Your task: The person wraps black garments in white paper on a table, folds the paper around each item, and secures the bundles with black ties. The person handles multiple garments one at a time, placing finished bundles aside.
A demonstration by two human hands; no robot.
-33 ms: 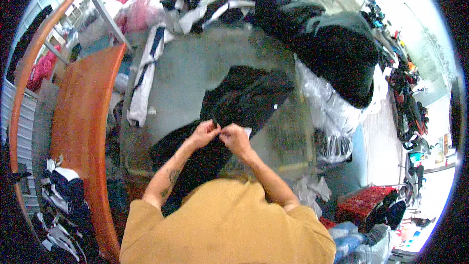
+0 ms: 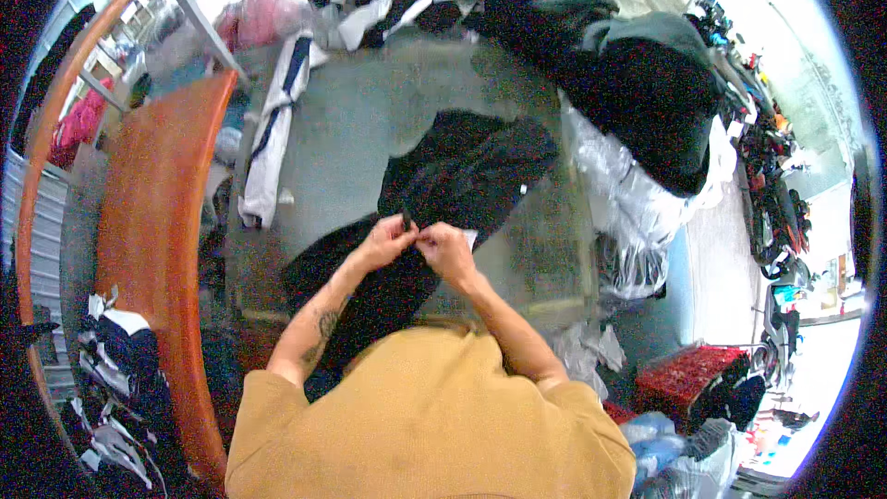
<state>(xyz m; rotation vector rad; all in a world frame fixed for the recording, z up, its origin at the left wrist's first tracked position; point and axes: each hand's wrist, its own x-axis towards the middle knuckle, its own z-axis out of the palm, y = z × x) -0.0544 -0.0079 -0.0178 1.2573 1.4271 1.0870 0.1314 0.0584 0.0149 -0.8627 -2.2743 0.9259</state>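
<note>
A black garment (image 2: 462, 171) lies spread and creased on the table, one part reaching back toward me beneath my forearms. Over its middle, my left hand (image 2: 386, 242) is closed in a pinch. A small, slim dark thing (image 2: 407, 219) sticks up from its fingertips; its kind is too small to tell. My right hand (image 2: 449, 251) is pinched too, its fingertips meeting those of the left, and what lies between them is hidden. Beside the right hand a white label (image 2: 471, 238) shows on the garment.
The grey table (image 2: 333, 166) carries a white and navy garment (image 2: 277, 139) along its left side. Dark clothes (image 2: 647, 102) are heaped at the far right, above clear plastic wrapping (image 2: 628, 212). An orange-brown board (image 2: 157, 222) stands at the left; a red box (image 2: 688, 379) lies at the lower right.
Both hands stay together over the garment and have shifted only slightly. The slim dark thing at my left fingertips now stands up more plainly.
</note>
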